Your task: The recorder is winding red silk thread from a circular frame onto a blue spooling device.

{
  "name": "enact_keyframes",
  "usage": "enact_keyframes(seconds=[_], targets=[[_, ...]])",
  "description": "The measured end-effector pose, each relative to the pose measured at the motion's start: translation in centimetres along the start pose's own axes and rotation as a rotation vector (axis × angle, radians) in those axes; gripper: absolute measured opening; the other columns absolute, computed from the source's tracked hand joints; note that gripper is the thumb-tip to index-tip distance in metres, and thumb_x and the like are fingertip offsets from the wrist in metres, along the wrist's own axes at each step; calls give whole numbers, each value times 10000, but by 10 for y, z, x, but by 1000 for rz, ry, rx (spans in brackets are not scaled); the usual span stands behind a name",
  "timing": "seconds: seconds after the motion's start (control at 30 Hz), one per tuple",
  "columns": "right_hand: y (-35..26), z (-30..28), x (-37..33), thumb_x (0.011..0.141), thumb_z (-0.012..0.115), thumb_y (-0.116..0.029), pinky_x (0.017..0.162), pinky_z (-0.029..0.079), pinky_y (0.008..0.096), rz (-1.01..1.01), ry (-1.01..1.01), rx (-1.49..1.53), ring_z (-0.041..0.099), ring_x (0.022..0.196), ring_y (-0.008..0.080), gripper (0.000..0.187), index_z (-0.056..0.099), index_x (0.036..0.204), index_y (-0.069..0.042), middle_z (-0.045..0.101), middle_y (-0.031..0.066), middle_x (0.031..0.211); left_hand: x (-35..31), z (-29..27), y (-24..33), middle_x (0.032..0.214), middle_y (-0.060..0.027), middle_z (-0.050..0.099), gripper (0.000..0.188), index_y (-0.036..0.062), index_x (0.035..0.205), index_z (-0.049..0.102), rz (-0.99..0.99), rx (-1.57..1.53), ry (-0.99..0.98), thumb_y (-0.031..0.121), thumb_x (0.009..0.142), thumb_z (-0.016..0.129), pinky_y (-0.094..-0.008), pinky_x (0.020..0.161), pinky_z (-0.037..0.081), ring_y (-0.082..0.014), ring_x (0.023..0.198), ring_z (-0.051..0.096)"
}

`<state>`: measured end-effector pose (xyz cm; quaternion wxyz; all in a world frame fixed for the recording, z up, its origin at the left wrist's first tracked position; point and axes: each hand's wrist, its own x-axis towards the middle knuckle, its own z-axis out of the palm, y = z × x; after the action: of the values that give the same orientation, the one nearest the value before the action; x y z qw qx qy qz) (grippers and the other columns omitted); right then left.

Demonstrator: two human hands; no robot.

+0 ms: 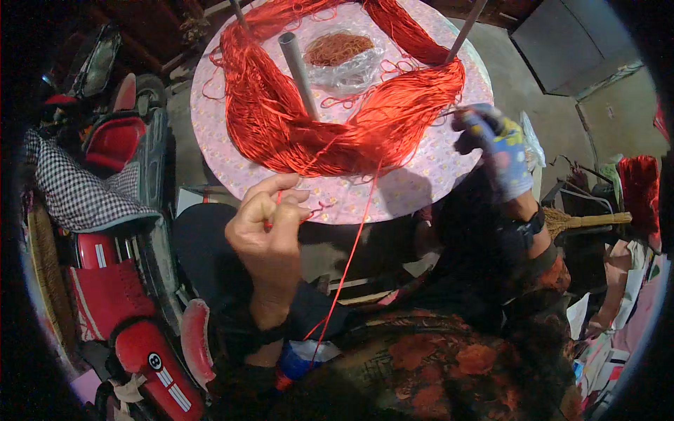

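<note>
A large loop of red cord (281,119) lies on a round table (210,133) with a pink flowered cover, stretched around upright metal rods (298,77). Over the table's near edge, my bare left hand (267,228) is closed, pinching a red cord end (280,196) between thumb and fingers. A dark red twisted bit sticks out beside the thumb. My right hand (495,144), in a blue patterned glove, is closed at the table's right edge around a thin dark stick-like tool, partly hidden. One red strand (351,259) runs from the loop down to my lap.
A clear plastic bag (344,74) with thin reddish-brown cords sits inside the loop. To the left stands a red vehicle (151,365) with a checkered cloth (84,193). A straw broom (590,219) and paper scraps (611,288) are at the right. A blue-and-white object (305,354) rests by my lap.
</note>
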<state>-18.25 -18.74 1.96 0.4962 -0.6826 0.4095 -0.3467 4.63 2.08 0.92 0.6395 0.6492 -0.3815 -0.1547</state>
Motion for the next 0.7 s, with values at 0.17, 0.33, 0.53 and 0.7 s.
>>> enact_keyframes(seconds=[0.17,0.33,0.53,0.7], targets=[[15,-63,-3,923,529,-282,625,436,263,-10,-1,653,529,657,114,281,576,1030,-27,576,32,817,0,0,4,812,-129,648,199,-88,859,626,-122,-54,83,65,883,501,-282,696,506,-180,728,637],[9,-82,-26,915,545,-335,620,450,245,-34,-46,691,544,711,120,390,523,1142,-19,578,59,849,1,3,1,730,-99,601,201,-37,721,566,-16,-20,189,65,883,502,-264,626,481,-151,634,580],[2,-90,-28,932,514,-312,605,476,257,141,-311,231,582,686,146,341,592,1066,-9,601,62,884,-11,3,22,625,-52,479,260,60,633,416,-76,-43,91,53,870,523,-262,477,371,-106,517,436],[0,-40,-5,842,674,-231,718,519,321,-297,-310,-751,644,797,214,393,589,1184,-56,656,128,1067,-16,-1,22,614,-85,531,230,42,622,449,359,-61,83,-13,796,588,-279,467,386,-163,490,482]])
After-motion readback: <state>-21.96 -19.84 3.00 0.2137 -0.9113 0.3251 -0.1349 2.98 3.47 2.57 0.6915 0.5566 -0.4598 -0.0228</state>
